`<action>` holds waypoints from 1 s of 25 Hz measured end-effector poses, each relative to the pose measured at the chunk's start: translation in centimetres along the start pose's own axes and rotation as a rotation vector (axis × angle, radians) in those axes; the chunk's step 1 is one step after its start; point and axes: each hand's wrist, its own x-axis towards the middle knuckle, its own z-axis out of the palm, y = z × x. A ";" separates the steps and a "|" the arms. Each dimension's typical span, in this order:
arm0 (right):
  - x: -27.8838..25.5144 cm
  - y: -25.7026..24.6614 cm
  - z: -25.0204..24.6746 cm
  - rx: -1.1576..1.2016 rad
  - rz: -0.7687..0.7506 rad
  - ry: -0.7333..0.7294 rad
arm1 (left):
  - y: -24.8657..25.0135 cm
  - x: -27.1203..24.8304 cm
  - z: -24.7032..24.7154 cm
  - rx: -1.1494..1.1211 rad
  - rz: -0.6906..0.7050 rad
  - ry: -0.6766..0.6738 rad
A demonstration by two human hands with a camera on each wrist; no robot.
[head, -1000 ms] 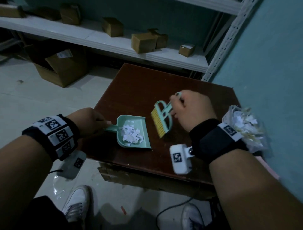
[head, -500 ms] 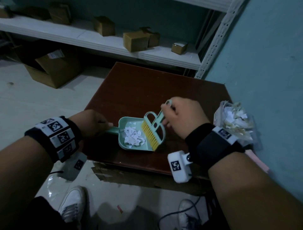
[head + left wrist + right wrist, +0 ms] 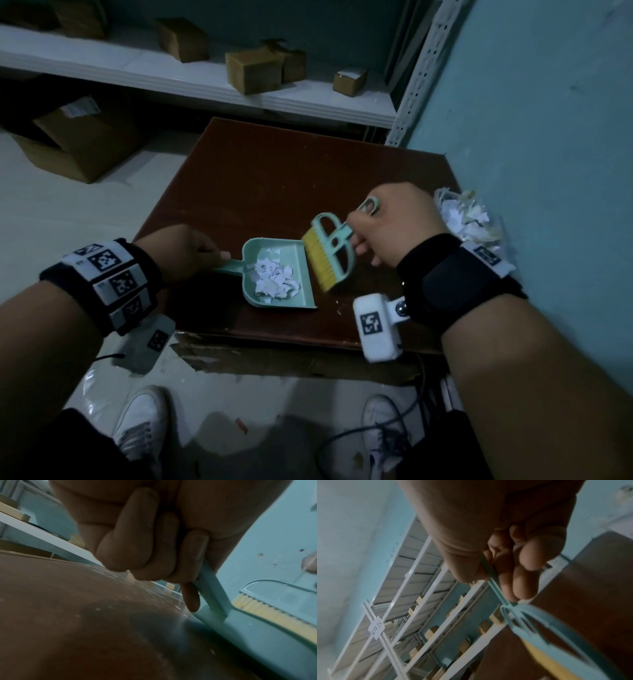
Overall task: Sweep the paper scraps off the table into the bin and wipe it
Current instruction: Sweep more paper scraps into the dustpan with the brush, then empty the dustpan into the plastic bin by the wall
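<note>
A mint-green dustpan point(image 3: 301, 301) lies on the dark brown table point(image 3: 274, 178) near its front edge, with a heap of white paper scraps point(image 3: 274, 279) in it. My left hand point(image 3: 186, 251) grips the dustpan's handle point(image 3: 212, 592), fingers curled round it. My right hand point(image 3: 390, 222) grips the handle point(image 3: 494, 582) of a mint brush point(image 3: 330, 257) with yellow bristles. The bristles stand at the dustpan's open right edge. A few tiny scraps point(image 3: 339, 308) lie on the table just right of the pan. The bin point(image 3: 472, 219), stuffed with paper scraps, stands at the table's right side against the wall.
A teal wall point(image 3: 548, 137) bounds the right side. White metal shelving point(image 3: 239, 92) with several small cardboard boxes runs behind the table. A big open cardboard box point(image 3: 78, 144) sits on the floor at left. My white shoes point(image 3: 140, 428) and a cable lie below the table's front edge.
The brush swept left into the dustpan half a second ago and has now drawn back to the pan's right edge. The dustpan and my left hand have stayed in place.
</note>
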 end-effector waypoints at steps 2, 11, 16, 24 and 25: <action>1.0 1.2 -1.4 -0.269 -0.011 0.104 | 0.3 0.0 0.2 -0.012 -0.012 0.001; 0.1 5.8 -6.0 0.323 0.087 0.414 | 3.0 0.9 0.1 -0.452 -0.027 -0.013; -0.2 11.0 -11.6 0.675 0.231 0.799 | 10.1 2.1 -0.2 -0.519 0.072 -0.073; 1.3 16.0 -12.7 0.859 0.307 0.832 | 25.4 6.8 -2.2 -0.216 0.187 0.002; 1.5 16.5 -12.5 0.833 0.324 0.822 | 27.0 7.3 -2.2 -0.147 0.192 0.013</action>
